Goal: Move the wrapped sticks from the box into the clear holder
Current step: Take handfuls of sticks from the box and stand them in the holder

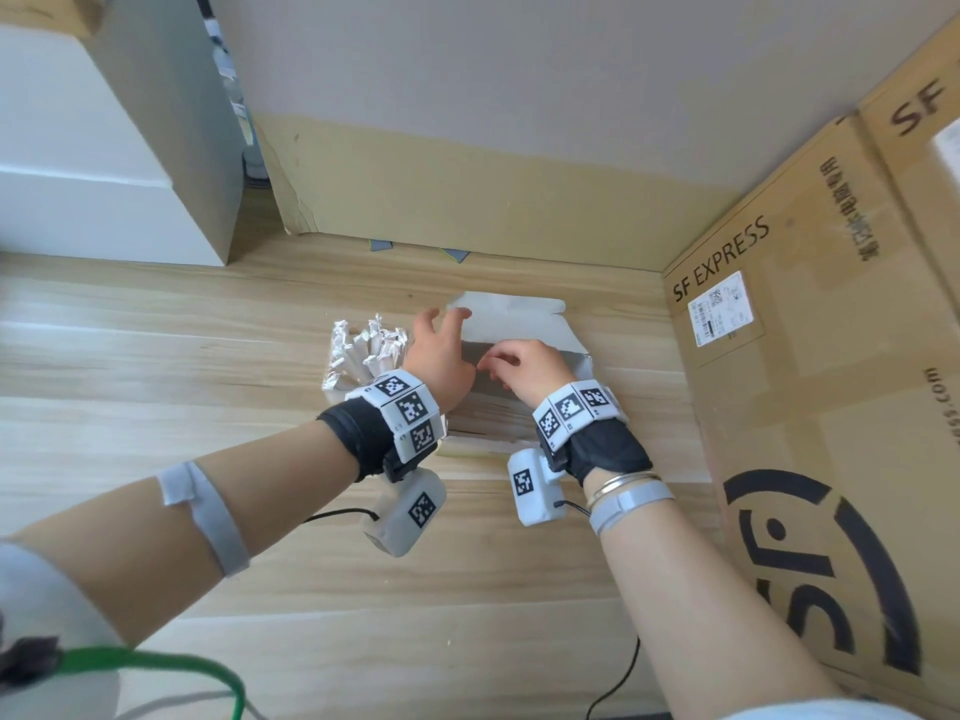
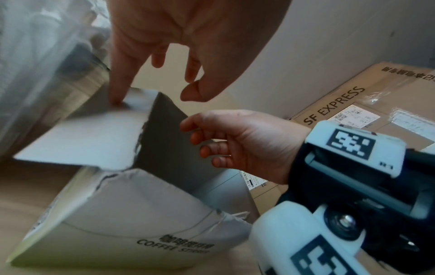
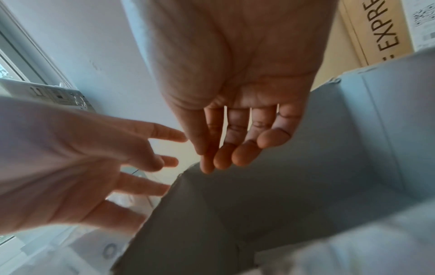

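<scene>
A white box (image 1: 511,314) marked COFFEE STIRRER (image 2: 141,214) lies on the wooden surface with its torn top flaps up. I see only a grey inside wall (image 3: 259,204) and no sticks in it. To the left of the box stands the clear holder (image 1: 332,379), filled with several white wrapped sticks (image 1: 363,345). My left hand (image 1: 444,324) hovers over the box's left flap with fingers spread, and one fingertip (image 2: 115,100) touches the white flap. My right hand (image 1: 501,363) hangs over the opening with loosely bent fingers (image 3: 235,154), holding nothing.
A large SF EXPRESS carton (image 1: 831,356) walls off the right side. A cardboard sheet (image 1: 467,189) leans on the wall behind, and a white cabinet (image 1: 78,174) stands at the far left. A green cable (image 1: 182,662) and a black cable (image 1: 618,683) lie at the near edge.
</scene>
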Action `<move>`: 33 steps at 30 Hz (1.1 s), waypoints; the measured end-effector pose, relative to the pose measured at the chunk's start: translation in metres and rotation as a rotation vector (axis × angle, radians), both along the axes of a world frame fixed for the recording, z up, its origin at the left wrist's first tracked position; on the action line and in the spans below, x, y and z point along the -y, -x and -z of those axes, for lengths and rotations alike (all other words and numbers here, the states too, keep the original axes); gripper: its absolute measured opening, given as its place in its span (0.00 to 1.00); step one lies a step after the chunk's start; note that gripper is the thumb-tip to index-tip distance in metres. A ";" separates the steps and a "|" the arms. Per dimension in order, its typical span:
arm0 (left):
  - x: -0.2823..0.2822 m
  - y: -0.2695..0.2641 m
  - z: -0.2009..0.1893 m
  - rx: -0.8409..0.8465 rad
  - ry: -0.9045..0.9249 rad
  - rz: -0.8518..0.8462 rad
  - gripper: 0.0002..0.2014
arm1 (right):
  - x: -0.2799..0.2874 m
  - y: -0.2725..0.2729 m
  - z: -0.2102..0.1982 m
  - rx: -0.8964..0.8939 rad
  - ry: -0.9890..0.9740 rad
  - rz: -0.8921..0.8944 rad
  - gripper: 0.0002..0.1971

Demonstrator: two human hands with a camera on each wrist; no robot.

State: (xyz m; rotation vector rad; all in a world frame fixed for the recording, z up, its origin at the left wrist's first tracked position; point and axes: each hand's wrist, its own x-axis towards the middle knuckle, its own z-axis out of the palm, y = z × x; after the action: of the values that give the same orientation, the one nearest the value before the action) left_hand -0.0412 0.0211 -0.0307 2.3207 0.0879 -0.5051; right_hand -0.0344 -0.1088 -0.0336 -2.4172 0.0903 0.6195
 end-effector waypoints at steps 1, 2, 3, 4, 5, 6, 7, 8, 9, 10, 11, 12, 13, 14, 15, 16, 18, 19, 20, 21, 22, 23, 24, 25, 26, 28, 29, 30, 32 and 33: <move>0.003 0.000 0.001 -0.042 -0.026 0.000 0.34 | 0.004 0.001 0.001 -0.002 0.000 -0.004 0.11; 0.004 0.001 0.001 -0.083 -0.051 -0.004 0.36 | 0.006 0.002 0.002 -0.002 -0.003 -0.008 0.12; 0.006 0.001 0.002 -0.120 -0.073 -0.005 0.39 | 0.008 0.003 0.002 -0.003 -0.006 -0.013 0.12; 0.007 0.001 0.003 -0.146 -0.092 0.001 0.41 | 0.011 0.004 0.003 -0.005 -0.006 -0.019 0.12; 0.008 0.000 0.005 -0.160 -0.105 0.011 0.43 | 0.012 0.004 0.004 -0.009 -0.007 -0.021 0.12; 0.008 -0.001 0.008 -0.163 -0.113 0.024 0.45 | 0.013 0.005 0.005 -0.014 -0.007 -0.023 0.12; 0.009 -0.002 0.011 -0.164 -0.115 0.045 0.46 | 0.015 0.005 0.006 -0.021 -0.008 -0.025 0.12; 0.009 -0.004 0.013 -0.172 -0.119 0.071 0.46 | 0.016 0.006 0.007 -0.028 -0.006 -0.032 0.12; 0.008 -0.005 0.014 -0.190 -0.126 0.091 0.46 | 0.017 0.006 0.009 -0.034 -0.003 -0.039 0.12; 0.008 -0.007 0.014 -0.207 -0.131 0.094 0.46 | 0.017 0.007 0.010 -0.040 -0.001 -0.044 0.12; 0.006 -0.008 0.014 -0.216 -0.130 0.083 0.45 | 0.018 0.008 0.011 -0.040 -0.005 -0.041 0.12; 0.005 -0.009 0.014 -0.216 -0.124 0.069 0.45 | 0.018 0.009 0.012 -0.036 -0.012 -0.029 0.12; 0.005 -0.009 0.013 -0.211 -0.115 0.056 0.44 | 0.018 0.010 0.013 -0.031 -0.023 -0.007 0.12; 0.005 -0.009 0.012 -0.203 -0.102 0.046 0.44 | 0.017 0.011 0.014 -0.027 -0.031 0.016 0.12; 0.005 -0.008 0.012 -0.194 -0.090 0.035 0.44 | 0.016 0.011 0.015 -0.028 -0.036 0.033 0.12; 0.005 -0.007 0.013 -0.184 -0.077 0.021 0.44 | 0.015 0.011 0.016 -0.032 -0.033 0.040 0.13; 0.005 -0.006 0.016 -0.158 -0.047 -0.020 0.43 | 0.014 0.012 0.018 -0.049 -0.005 0.037 0.15; 0.005 -0.006 0.018 -0.141 -0.031 -0.034 0.41 | 0.013 0.012 0.018 -0.057 0.014 0.037 0.16; 0.005 -0.005 0.020 -0.118 -0.016 -0.036 0.39 | 0.012 0.013 0.018 -0.063 0.034 0.038 0.17; 0.004 -0.005 0.022 -0.093 -0.002 -0.030 0.36 | 0.012 0.014 0.018 -0.065 0.058 0.040 0.18; 0.004 -0.004 0.024 -0.067 0.015 -0.020 0.35 | 0.010 0.015 0.019 -0.064 0.086 0.040 0.19; 0.003 -0.003 0.024 -0.041 0.034 -0.010 0.35 | 0.009 0.016 0.020 -0.066 0.117 0.043 0.20; 0.002 -0.002 0.024 -0.014 0.056 0.000 0.36 | 0.007 0.018 0.020 -0.074 0.149 0.048 0.20; 0.002 0.000 0.024 0.013 0.073 0.011 0.36 | 0.004 0.019 0.022 -0.089 0.180 0.056 0.20; 0.001 0.002 0.023 0.039 0.081 0.026 0.37 | 0.002 0.020 0.024 -0.109 0.212 0.060 0.20; 0.001 0.006 0.022 0.064 0.070 0.062 0.38 | -0.003 0.022 0.030 -0.129 0.273 0.051 0.18; 0.000 0.007 0.022 0.057 0.054 0.074 0.39 | -0.004 0.023 0.032 -0.133 0.300 0.044 0.18; 0.000 0.007 0.022 0.047 0.041 0.077 0.39 | -0.005 0.023 0.033 -0.148 0.326 0.034 0.18; 0.000 0.009 0.023 0.034 0.027 0.076 0.40 | -0.006 0.024 0.034 -0.194 0.365 -0.003 0.17; 0.000 0.009 0.024 0.033 0.022 0.078 0.41 | -0.005 0.025 0.035 -0.217 0.367 -0.023 0.18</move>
State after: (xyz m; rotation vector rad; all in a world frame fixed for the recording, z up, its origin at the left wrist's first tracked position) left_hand -0.0506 0.0213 -0.0543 2.3167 -0.0244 -0.5042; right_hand -0.0592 -0.1034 -0.0690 -2.6932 0.2891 0.9449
